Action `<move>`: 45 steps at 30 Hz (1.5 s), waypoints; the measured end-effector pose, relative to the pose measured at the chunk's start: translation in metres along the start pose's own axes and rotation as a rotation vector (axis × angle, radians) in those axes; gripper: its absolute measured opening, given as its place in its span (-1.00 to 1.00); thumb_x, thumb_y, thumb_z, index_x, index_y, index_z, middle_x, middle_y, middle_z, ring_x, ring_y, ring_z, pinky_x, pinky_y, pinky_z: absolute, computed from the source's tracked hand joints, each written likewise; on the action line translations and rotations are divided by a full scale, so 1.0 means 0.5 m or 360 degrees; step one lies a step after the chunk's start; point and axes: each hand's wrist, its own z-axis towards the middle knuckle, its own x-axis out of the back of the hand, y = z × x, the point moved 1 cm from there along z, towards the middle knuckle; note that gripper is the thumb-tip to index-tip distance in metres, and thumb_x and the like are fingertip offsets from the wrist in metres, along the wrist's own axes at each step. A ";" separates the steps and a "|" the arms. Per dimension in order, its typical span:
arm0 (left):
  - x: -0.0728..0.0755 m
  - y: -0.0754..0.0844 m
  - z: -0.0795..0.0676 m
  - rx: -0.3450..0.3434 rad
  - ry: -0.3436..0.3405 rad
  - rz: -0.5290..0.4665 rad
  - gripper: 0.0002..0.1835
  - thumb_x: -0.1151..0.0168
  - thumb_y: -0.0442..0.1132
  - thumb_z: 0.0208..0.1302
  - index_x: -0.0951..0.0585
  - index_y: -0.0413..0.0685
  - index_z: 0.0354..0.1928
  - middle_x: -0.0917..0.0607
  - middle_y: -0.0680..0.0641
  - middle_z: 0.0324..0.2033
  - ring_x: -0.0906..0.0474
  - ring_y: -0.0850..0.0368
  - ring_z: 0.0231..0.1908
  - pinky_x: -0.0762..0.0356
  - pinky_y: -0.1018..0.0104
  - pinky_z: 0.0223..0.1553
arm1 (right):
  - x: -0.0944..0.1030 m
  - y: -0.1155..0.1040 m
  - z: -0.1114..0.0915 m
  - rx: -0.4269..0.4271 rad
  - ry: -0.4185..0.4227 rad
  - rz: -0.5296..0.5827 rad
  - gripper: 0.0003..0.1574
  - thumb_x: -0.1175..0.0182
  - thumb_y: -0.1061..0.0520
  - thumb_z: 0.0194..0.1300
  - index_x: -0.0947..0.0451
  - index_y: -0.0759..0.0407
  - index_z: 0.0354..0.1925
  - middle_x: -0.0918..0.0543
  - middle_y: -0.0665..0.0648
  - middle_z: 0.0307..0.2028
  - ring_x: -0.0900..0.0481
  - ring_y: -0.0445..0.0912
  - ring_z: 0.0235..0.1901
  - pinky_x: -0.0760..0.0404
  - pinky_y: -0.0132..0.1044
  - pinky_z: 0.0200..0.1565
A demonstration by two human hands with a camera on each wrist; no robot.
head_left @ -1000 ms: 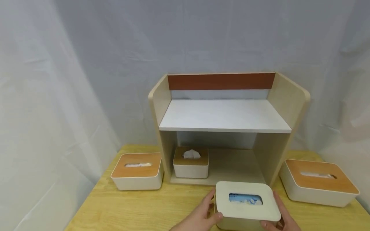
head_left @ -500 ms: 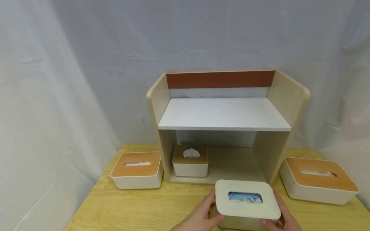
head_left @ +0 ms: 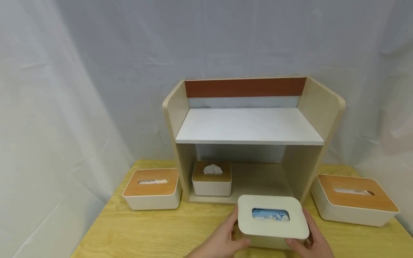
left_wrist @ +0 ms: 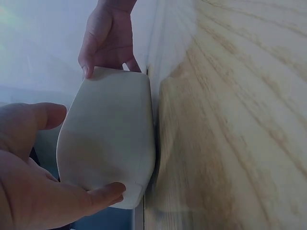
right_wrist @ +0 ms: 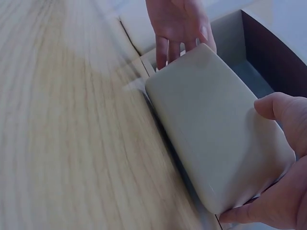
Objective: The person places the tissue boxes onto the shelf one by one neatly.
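A cream tissue box (head_left: 272,229) with an all-cream lid is between my two hands at the front, low over the table. Blue packaging shows through its slot. My left hand (head_left: 224,238) grips its left end, thumb at the front corner and fingers along the side. On the right end, my right hand (head_left: 313,238) grips it the same way, thumb on the front. In the left wrist view the box's plain front wall (left_wrist: 108,129) spans between the hands. The right wrist view shows a narrow dark strip along the lower edge of the box (right_wrist: 216,129).
Behind the held box stands a two-tier wooden shelf (head_left: 250,125). A small wood-lidded tissue box (head_left: 213,188) sits at the left of its lower level. Larger wood-lidded tissue boxes flank it, a left one (head_left: 151,202) and a right one (head_left: 355,213), on the wooden table (head_left: 129,236).
Both hands and the cream tissue box have shifted slightly away from me and a little left, toward the shelf. The other boxes stay in place; the head view has tilted slightly.
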 end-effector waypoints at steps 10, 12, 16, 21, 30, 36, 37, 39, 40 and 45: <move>0.017 -0.004 0.025 -0.0046 0.0053 0.0020 0.04 -0.31 -0.17 0.29 0.18 -0.07 0.59 -0.06 -0.18 0.53 -0.26 -0.11 0.36 -0.41 0.15 0.22 | -0.008 -0.016 0.016 0.0241 0.0062 -0.0085 0.34 -0.40 0.06 0.24 0.34 0.05 0.60 0.06 0.38 0.53 -0.11 0.23 0.41 -0.52 -0.16 0.11; 0.020 -0.004 0.030 -0.0042 0.0075 0.0041 0.06 -0.33 -0.14 0.27 0.17 -0.06 0.59 -0.11 -0.17 0.52 -0.32 -0.12 0.33 -0.45 0.14 0.19 | -0.009 -0.019 0.019 0.0283 0.0083 -0.0098 0.32 -0.40 0.09 0.24 0.31 0.09 0.60 0.04 0.39 0.52 -0.18 0.03 0.40 -0.50 -0.32 0.09; 0.025 -0.004 0.042 -0.0030 0.0110 0.0050 0.06 -0.34 -0.14 0.25 0.15 -0.10 0.58 -0.09 -0.21 0.52 -0.32 -0.16 0.33 -0.45 0.09 0.20 | -0.009 -0.028 0.030 0.0313 0.0071 -0.0058 0.31 -0.38 0.09 0.26 0.33 0.15 0.59 0.08 0.39 0.53 -0.21 0.04 0.37 -0.42 -0.62 -0.07; 0.032 -0.010 0.056 0.0010 0.0124 0.0023 0.05 -0.35 -0.17 0.25 0.13 -0.24 0.56 0.02 -0.32 0.52 -0.29 -0.23 0.36 -0.44 0.00 0.23 | -0.009 -0.034 0.044 0.0274 0.0028 -0.0008 0.32 -0.36 0.10 0.28 0.39 0.16 0.58 0.13 0.40 0.53 -0.35 -0.28 0.21 -0.51 -0.57 -0.09; 0.043 -0.018 0.069 0.0068 0.0174 0.0042 -0.02 -0.34 -0.20 0.28 0.05 -0.14 0.57 -0.18 -0.28 0.47 -0.39 -0.23 0.28 -0.51 -0.07 0.13 | -0.010 -0.035 0.057 0.0272 0.0046 -0.0053 0.31 -0.38 0.11 0.27 0.35 0.18 0.58 0.08 0.42 0.52 -0.34 -0.30 0.22 -0.49 -0.59 -0.09; 0.045 -0.022 0.065 0.0102 0.0259 0.0168 -0.13 -0.36 -0.12 0.30 -0.12 -0.10 0.53 -0.36 -0.27 0.34 -0.50 -0.16 0.14 -0.61 0.06 0.03 | -0.010 -0.032 0.058 0.0258 0.0064 -0.0019 0.31 -0.39 0.13 0.24 0.32 0.20 0.58 -0.02 0.44 0.48 -0.36 0.00 0.26 -0.48 -0.60 -0.09; 0.044 -0.023 0.063 0.0108 0.0274 0.0181 -0.15 -0.36 -0.11 0.29 -0.15 -0.12 0.51 -0.39 -0.26 0.30 -0.51 -0.13 0.11 -0.62 0.11 0.01 | -0.010 -0.030 0.056 0.0258 0.0071 0.0015 0.30 -0.39 0.16 0.24 0.31 0.21 0.58 -0.02 0.44 0.47 -0.39 -0.14 0.21 -0.49 -0.59 -0.09; 0.042 -0.024 0.060 0.0117 0.0301 0.0194 -0.18 -0.37 -0.10 0.28 -0.20 -0.14 0.48 -0.43 -0.23 0.24 -0.52 -0.08 0.06 -0.63 0.18 -0.03 | -0.012 -0.027 0.052 0.0260 0.0099 0.0069 0.28 -0.40 0.20 0.22 0.26 0.23 0.57 -0.05 0.43 0.45 -0.40 -0.42 0.06 -0.50 -0.60 -0.09; 0.041 -0.023 0.059 0.0118 0.0315 0.0194 -0.19 -0.37 -0.10 0.28 -0.22 -0.14 0.47 -0.44 -0.21 0.21 -0.52 -0.06 0.04 -0.63 0.19 -0.05 | -0.012 -0.026 0.050 0.0262 0.0114 0.0109 0.27 -0.41 0.22 0.20 0.22 0.24 0.57 -0.06 0.41 0.44 -0.36 -0.53 -0.01 -0.52 -0.59 -0.08; 0.035 -0.025 0.058 0.0114 0.0386 0.0225 -0.22 -0.39 -0.12 0.25 -0.26 -0.18 0.42 -0.46 -0.16 0.12 -0.53 0.00 -0.04 -0.63 0.22 -0.09 | -0.015 -0.028 0.046 0.0272 0.0201 0.0144 0.14 -0.43 0.21 0.19 0.04 0.27 0.51 -0.15 0.34 0.38 -0.35 -0.61 -0.09 -0.52 -0.60 -0.09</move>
